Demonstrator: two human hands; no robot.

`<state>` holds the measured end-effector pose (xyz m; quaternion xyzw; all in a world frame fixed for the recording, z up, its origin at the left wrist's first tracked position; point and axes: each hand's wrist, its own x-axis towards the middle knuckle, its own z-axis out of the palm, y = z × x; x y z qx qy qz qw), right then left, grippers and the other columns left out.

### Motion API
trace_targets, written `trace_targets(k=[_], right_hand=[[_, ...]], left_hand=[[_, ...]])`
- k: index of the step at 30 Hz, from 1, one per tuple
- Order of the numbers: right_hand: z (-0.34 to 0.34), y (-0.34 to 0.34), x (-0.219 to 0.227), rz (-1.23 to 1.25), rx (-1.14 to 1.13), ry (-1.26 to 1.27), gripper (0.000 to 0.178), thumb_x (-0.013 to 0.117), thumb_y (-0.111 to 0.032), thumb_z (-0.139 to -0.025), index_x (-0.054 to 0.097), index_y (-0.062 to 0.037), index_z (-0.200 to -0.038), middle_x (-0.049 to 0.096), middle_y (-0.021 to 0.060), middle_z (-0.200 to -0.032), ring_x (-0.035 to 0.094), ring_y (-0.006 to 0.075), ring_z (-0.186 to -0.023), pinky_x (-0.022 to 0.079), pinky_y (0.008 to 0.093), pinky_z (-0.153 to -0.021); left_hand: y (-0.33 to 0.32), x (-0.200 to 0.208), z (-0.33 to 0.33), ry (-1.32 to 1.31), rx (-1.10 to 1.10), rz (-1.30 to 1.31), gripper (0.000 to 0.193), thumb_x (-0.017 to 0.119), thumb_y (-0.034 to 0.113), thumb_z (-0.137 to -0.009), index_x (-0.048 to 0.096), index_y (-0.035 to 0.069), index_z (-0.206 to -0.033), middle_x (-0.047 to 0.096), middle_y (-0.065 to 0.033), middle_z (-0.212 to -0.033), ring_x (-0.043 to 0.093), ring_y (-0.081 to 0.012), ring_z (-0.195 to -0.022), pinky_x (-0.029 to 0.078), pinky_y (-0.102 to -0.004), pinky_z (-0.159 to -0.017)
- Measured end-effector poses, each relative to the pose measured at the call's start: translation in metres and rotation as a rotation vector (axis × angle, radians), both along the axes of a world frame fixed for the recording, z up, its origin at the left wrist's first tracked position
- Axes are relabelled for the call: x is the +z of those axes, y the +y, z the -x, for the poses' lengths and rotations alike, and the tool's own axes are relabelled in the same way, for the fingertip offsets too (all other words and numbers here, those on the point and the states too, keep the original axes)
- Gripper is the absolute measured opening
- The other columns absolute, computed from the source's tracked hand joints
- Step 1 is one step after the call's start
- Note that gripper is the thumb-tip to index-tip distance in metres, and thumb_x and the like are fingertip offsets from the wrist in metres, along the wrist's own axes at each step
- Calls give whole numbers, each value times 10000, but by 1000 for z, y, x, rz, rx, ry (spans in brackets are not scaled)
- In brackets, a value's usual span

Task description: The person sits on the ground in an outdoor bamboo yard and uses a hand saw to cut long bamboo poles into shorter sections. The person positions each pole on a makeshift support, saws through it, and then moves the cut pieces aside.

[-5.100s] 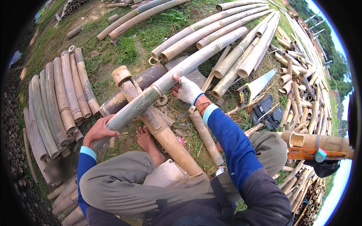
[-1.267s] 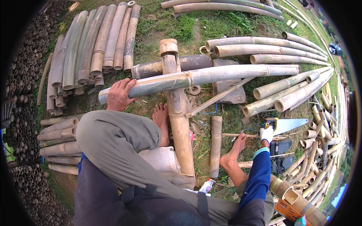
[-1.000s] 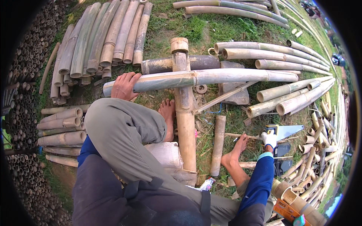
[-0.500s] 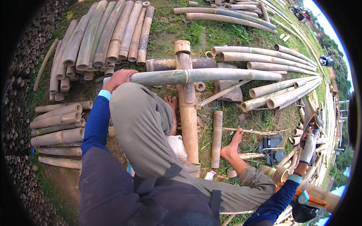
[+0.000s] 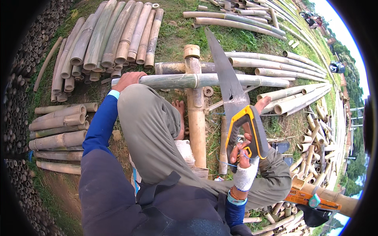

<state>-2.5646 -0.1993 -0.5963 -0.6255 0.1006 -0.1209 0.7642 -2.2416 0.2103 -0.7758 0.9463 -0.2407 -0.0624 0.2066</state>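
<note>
Head view of a seated person with a bamboo pole and a hand saw. The left hand (image 5: 132, 80), bare, is closed over the pole (image 5: 177, 81) near its left end. The pole lies crosswise over a thicker bamboo support (image 5: 197, 129) and in front of a darker crosspiece (image 5: 170, 68). The right hand (image 5: 245, 165), in a white glove that leaves the fingertips uncovered, is wrapped around the yellow-and-black handle of the saw (image 5: 229, 82). The blade slants up and away, crossing the pole in the view; whether the two touch cannot be told. A bent left knee (image 5: 141, 102) stands just beside the left hand, a bare left foot (image 5: 180, 108) shows near the support, and what appears to be the other foot (image 5: 263, 104) is partly hidden behind the saw handle. Short lengths of bamboo (image 5: 59, 129) lie stacked at the left, longer ones (image 5: 275, 65) beyond the pole.

Hazards, as judged: the pole is round and held at one end only, so a sideways push could roll or swing it on the support. Smooth rind might let the teeth skid if the blade met it at a slant. A low swing of the saw could catch knee or foot, both uncomfortably near, and the uncovered fingertips have no protection from the glove.
</note>
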Motion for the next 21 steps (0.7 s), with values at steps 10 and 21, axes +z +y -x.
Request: trace_targets(k=[10,21], right_hand=[[-58,39,-60,-41,243,263,588,711,-55,-940,500,-68,-1488,603,3,-1071,587,73,-964,518,259,-894],[-80,43,-76,-200,308,424,483,771,11,-930,481,-123,-1292,601,14,-1033,595,101,-966,522,278,-846]], left_hand=[[3,17,-29,249,-150,-176,876,974,559,-676,656,61,-1323,785,-230,-1131,747,-443,-1083,575,-533,-915],[-3,14,-40,332,-163,-133,814,906,596,-710,677,68,-1286,790,-230,-1052,763,-436,-965,577,-527,-856]])
